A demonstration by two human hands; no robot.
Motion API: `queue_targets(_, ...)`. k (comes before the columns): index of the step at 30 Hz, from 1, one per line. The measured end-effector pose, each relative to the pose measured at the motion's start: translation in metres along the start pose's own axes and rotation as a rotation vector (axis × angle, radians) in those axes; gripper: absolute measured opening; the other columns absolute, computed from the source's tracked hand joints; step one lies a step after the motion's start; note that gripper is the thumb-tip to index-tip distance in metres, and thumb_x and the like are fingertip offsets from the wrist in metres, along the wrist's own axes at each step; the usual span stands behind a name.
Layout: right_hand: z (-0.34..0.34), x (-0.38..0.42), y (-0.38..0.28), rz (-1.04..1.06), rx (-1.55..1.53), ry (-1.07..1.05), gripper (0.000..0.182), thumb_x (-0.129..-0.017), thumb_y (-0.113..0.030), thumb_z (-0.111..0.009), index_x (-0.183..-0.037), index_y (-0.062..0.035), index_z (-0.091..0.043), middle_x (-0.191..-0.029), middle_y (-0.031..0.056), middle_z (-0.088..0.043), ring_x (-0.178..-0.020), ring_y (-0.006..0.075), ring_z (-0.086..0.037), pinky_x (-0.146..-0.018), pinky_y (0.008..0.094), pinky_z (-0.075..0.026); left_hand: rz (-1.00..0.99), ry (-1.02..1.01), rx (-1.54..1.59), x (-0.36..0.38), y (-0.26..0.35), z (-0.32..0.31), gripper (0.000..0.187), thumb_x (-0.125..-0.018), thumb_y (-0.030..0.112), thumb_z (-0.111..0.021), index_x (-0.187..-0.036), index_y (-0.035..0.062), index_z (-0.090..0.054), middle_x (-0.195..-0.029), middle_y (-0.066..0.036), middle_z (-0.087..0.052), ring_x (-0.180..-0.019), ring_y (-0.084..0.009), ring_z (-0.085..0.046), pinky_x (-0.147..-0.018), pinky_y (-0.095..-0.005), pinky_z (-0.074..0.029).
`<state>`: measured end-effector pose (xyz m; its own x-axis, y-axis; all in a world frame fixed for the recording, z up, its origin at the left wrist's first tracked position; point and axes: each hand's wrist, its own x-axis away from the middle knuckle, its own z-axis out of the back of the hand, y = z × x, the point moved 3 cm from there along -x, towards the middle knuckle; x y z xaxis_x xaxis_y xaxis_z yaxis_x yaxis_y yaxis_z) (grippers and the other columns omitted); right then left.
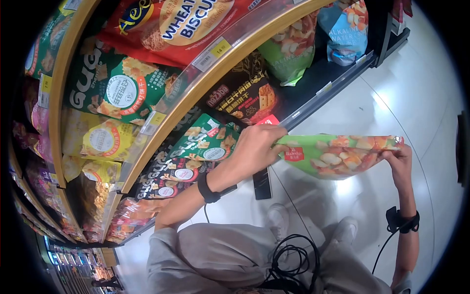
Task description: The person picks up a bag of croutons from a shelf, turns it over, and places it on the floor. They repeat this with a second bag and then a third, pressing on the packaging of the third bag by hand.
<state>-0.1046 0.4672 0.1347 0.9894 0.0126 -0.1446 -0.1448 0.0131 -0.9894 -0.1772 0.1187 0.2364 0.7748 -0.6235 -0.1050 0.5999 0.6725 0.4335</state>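
A green snack bag [338,156] with pictures of pale and orange biscuit pieces and a red label is held out level over the floor between my two hands. My left hand [262,144] grips its left end, fingers closed on the edge. At its other end, my right hand [399,159] pinches the corner. Close behind my left hand, on the lowest shelf, lie a dark brown biscuit bag [242,93] and a green cracker bag [208,139]. A similar green bag [291,49] stands farther along that shelf, beside a blue bag [345,34].
Curved shelves with wooden edges [169,105] rise at the left, holding a red wheat biscuit bag [181,29] and several cracker bags. A flat black rectangular object [262,183] lies near the shelf base. Coiled black cable [293,259] rests by my legs, over the white tiled floor [387,112].
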Motion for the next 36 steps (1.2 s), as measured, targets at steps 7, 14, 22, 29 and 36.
queue_targets(7, -0.004, -0.003, -0.002, 0.007, -0.017, 0.001, 0.020, -0.090, -0.014, -0.068, -0.093, 0.0056, -0.069, -0.082, 0.0066, -0.069, -0.074, 0.0133, -0.065, -0.069, 0.0266, -0.052, -0.003, 0.017, -0.068, 0.002, 0.000, -0.003, 0.018, -0.071, 0.008, -0.077, -0.084, -0.0002, -0.067, -0.071, -0.018, -0.061, -0.068, -0.0365, -0.062, -0.059, -0.0412, -0.048)
queue_targets(14, -0.002, -0.007, -0.001, -0.006, 0.044, 0.074, 0.020, -0.090, -0.014, -0.067, -0.094, 0.0056, -0.070, -0.081, 0.0056, -0.070, -0.072, 0.0112, -0.064, -0.069, 0.0245, -0.050, 0.060, 0.035, 0.208, -0.006, -0.017, -0.003, 0.022, -0.072, 0.009, -0.082, -0.087, -0.0016, -0.070, -0.076, -0.014, -0.069, -0.068, -0.0223, -0.068, -0.065, -0.0302, -0.052)
queue_targets(22, 0.001, -0.009, 0.000, -0.041, 0.031, 0.089, 0.022, -0.092, -0.016, -0.066, -0.098, 0.0046, -0.071, -0.087, 0.0058, -0.071, -0.077, 0.0102, -0.064, -0.076, 0.0250, -0.050, 0.294, -0.054, 0.646, 0.001, -0.051, -0.023, 0.019, -0.085, 0.007, -0.075, -0.101, -0.0026, -0.071, -0.089, -0.004, -0.071, -0.080, -0.0053, -0.061, -0.072, -0.0219, -0.049)
queue_targets(29, 0.008, 0.001, 0.027, -0.090, -0.016, 0.043, 0.029, -0.092, -0.024, -0.069, -0.103, 0.0034, -0.070, -0.094, 0.0058, -0.071, -0.089, 0.0115, -0.063, -0.084, 0.0285, -0.050, 0.329, 0.087, 0.604, -0.001, -0.051, -0.024, 0.020, -0.088, 0.010, -0.071, -0.103, -0.0038, -0.072, -0.086, -0.006, -0.072, -0.075, -0.0053, -0.061, -0.067, -0.0219, -0.048)
queue_targets(36, 0.013, 0.002, 0.026, -0.094, 0.034, 0.105, 0.028, -0.094, -0.024, -0.067, -0.099, 0.0030, -0.072, -0.091, 0.0043, -0.071, -0.087, 0.0095, -0.061, -0.083, 0.0266, -0.047, 0.169, 0.173, 0.186, -0.007, -0.020, -0.010, 0.018, -0.083, 0.006, -0.070, -0.100, 0.0002, -0.072, -0.082, -0.015, -0.072, -0.075, -0.0206, -0.072, -0.067, -0.0285, -0.053)
